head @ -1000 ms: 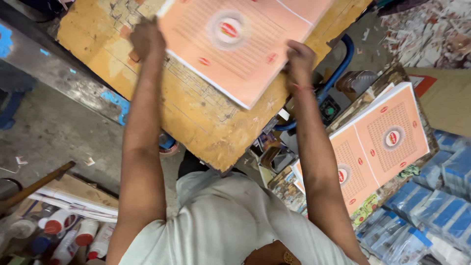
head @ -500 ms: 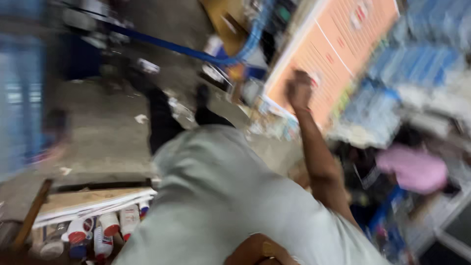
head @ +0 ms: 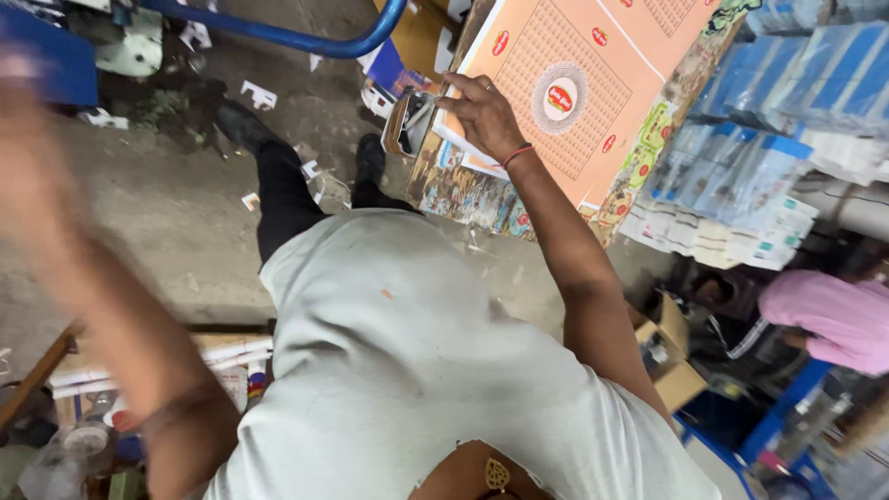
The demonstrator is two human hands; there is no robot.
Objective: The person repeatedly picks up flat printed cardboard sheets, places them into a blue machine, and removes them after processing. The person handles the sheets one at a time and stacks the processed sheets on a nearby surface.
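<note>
Grey concrete floor (head: 139, 222) fills the left of my view, littered with paper scraps, with a curved blue metal tube (head: 278, 37) running across the top. Compared with half a second ago the picture has sharpened a lot: then everything smeared, now I can read the scene cleanly. My right hand (head: 482, 116) has come down from a raised, closed-looking fist onto the stack of flat orange printed cardboard sheets (head: 593, 83), fingers spread and pressing on the near left corner of the top sheet, not gripping anything I can see. A second back both hands were out on a sheet over a wooden table; that table is out of view now. My left hand (head: 28, 102) is sweeping through the left edge, so blurred that I cannot tell whether it is open or closed. Beyond the orange stack, bundles of blue and white packets (head: 741, 167) are piled to the right. Lower right, a person in a pink top (head: 824, 319) sits near an open brown cardboard box (head: 671, 356).
</note>
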